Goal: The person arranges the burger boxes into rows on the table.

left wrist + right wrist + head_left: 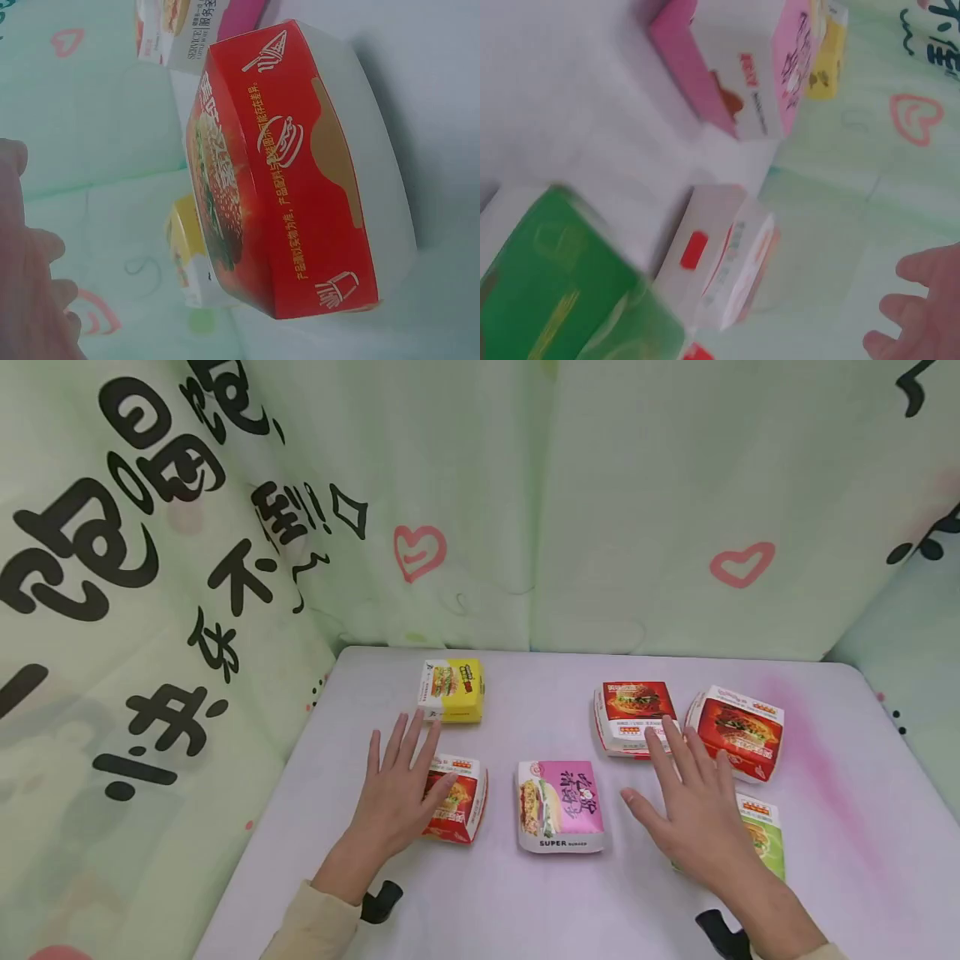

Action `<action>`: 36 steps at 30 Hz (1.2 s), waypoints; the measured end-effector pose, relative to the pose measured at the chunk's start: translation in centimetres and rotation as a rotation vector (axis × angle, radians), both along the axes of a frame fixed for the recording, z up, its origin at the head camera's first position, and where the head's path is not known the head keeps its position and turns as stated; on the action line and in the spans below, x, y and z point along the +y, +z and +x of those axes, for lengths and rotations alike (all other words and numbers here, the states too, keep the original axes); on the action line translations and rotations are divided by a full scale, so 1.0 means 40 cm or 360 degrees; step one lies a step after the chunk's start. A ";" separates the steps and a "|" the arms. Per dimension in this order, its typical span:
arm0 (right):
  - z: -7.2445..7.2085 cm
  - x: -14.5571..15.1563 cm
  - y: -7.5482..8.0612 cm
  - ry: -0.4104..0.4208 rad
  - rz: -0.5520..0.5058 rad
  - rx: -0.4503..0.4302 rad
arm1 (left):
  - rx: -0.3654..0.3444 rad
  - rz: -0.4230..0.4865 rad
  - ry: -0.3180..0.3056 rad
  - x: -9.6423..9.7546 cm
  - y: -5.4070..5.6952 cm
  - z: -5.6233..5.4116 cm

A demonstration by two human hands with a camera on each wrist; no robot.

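"Red-and-white cardboard burger box (463, 814): where?"
"On the pale tabletop (517, 906), by the left hand (397, 806), fingers spread, gripping nothing."
"Right hand (693, 818)?"
"Likewise spread, unclenched, near the green-and-white cardboard box (765, 842)."

Soft light, blurry green box (559, 274)

Pale green hangings (637, 485) wrap the back and both sides — bold black lettering (237, 593) sprawls down the left, reddish hearts (416, 558) mark the back. Below, a whitish table (536, 702) with rounded far corners carries a pink streak (817, 760) — soft, even light falls across its top.
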State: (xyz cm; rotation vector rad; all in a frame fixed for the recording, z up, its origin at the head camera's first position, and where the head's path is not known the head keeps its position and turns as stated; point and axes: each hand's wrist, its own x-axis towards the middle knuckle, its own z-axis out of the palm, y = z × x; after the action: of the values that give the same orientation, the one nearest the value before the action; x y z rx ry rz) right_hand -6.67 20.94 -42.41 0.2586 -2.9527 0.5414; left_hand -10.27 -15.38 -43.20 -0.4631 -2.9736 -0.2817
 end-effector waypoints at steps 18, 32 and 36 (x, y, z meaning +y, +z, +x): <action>-0.013 -0.215 -0.040 0.0244 -0.0213 -0.0069 | -0.0117 0.0153 0.0078 -0.013 -0.031 0.014; -0.019 -0.337 -0.078 0.0310 -0.0171 -0.0149 | -0.0273 0.0364 0.0006 -0.043 -0.087 0.024; -0.018 -0.363 -0.085 0.0340 -0.0170 -0.0183 | -0.0276 0.0376 -0.0016 -0.057 -0.099 0.019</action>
State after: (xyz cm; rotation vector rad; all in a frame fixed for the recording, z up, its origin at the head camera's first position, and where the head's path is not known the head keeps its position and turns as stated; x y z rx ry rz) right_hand -7.41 6.42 -45.82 0.5537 -3.0116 0.7621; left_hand -9.51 -17.67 -47.14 -0.4457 -3.0479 -0.6988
